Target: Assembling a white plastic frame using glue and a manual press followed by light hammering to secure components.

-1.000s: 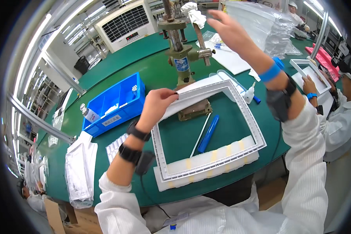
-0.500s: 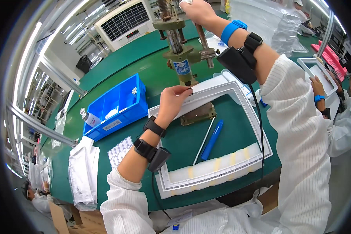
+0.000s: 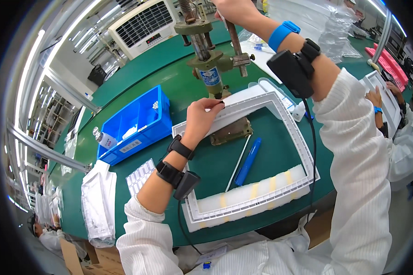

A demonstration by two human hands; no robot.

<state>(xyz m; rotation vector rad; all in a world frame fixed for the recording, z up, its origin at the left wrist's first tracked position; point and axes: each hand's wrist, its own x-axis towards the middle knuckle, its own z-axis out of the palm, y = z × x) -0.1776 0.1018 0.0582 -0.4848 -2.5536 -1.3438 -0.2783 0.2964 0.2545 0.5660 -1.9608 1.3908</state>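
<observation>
A white rectangular plastic frame [image 3: 302, 141] lies on the green bench, its far side under a green hand-operated bench press [image 3: 210, 64]. My left hand [image 3: 201, 120] rests at that far side, thumb and forefinger pinched on a small dark piece [image 3: 222, 105] just below the press tip. What the piece is cannot be made out. My right hand [image 3: 239, 11] is closed at the top of the press lever [image 3: 234, 39], partly cut off by the upper edge. Inside the frame lie a blue pen-shaped tool [image 3: 249, 162] and a thin metal rod [image 3: 237, 164].
A blue divided bin [image 3: 140, 130] with a small bottle [image 3: 104, 138] stands left. Near it lie a label sheet [image 3: 141, 176] and bagged white parts [image 3: 99, 201]. White foam [image 3: 248, 191] lies along the frame's near side. A co-worker handles another frame [image 3: 384, 98] at right.
My right hand and forearm have shifted slightly up and right, staying at the lever. My left hand keeps its pinch below the press tip. The co-worker's frame has tilted at the right.
</observation>
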